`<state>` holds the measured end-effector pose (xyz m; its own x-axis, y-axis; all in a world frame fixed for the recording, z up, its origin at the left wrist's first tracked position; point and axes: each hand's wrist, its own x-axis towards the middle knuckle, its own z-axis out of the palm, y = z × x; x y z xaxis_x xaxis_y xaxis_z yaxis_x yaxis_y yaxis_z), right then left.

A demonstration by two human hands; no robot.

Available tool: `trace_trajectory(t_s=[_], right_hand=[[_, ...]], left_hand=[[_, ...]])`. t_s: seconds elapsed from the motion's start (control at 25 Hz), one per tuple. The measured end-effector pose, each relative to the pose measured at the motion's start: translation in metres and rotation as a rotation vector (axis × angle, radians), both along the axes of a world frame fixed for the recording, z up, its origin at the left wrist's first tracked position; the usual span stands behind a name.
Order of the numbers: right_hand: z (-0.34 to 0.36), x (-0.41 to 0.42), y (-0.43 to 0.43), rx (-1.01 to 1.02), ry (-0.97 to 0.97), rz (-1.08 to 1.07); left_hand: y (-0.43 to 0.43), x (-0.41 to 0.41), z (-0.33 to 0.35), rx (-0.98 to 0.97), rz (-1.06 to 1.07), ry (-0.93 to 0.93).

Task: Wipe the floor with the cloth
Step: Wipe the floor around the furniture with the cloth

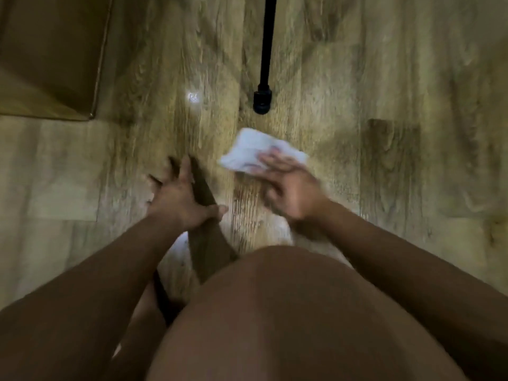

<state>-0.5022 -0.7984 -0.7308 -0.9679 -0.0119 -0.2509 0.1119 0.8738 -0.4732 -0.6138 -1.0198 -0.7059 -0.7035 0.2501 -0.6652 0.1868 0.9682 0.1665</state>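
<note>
Wood-grain plank floor (343,78) fills your view, and on it lies the small white folded cloth (254,149), just short of the black metal pole foot (262,101). Your right hand (291,188) presses flat on the cloth's near edge, fingers spread over it rather than gripping. Your left hand (178,196) is splayed wide, empty, bracing on the floor. Push forward and the cloth may catch the pole. Open floor lies right; a brown box (49,56) stands far left.
</note>
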Motion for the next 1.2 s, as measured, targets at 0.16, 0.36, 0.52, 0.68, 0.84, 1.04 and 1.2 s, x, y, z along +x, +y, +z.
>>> trace_trajectory(t_s=[0.16,0.36,0.52,0.68,0.84,1.04,1.2], right_hand=[[0.018,0.091,0.107,0.076,-0.109,-0.729],[0.011,-0.015,-0.002,-0.016,0.006,-0.544],[0.000,-0.157,-0.122,-0.049,-0.068,0.154],[-0.006,-0.193,-0.112,-0.016,-0.035,0.370],[-0.010,-0.037,0.005,-0.035,0.094,-0.014],[0.012,0.084,0.112,0.222,-0.140,-0.779],[-0.002,-0.021,-0.007,0.129,0.082,-0.185]], left_hand=[[0.009,0.007,-0.012,-0.083,-0.041,-0.046],[0.012,0.005,-0.008,-0.057,-0.030,-0.077],[0.008,0.007,-0.015,-0.070,-0.029,-0.095],[0.004,0.005,-0.020,-0.055,-0.021,-0.085],[0.011,0.003,-0.019,-0.060,-0.008,-0.104],[0.010,0.000,-0.027,-0.058,-0.020,-0.149],[0.013,0.000,-0.030,-0.121,-0.054,-0.129]])
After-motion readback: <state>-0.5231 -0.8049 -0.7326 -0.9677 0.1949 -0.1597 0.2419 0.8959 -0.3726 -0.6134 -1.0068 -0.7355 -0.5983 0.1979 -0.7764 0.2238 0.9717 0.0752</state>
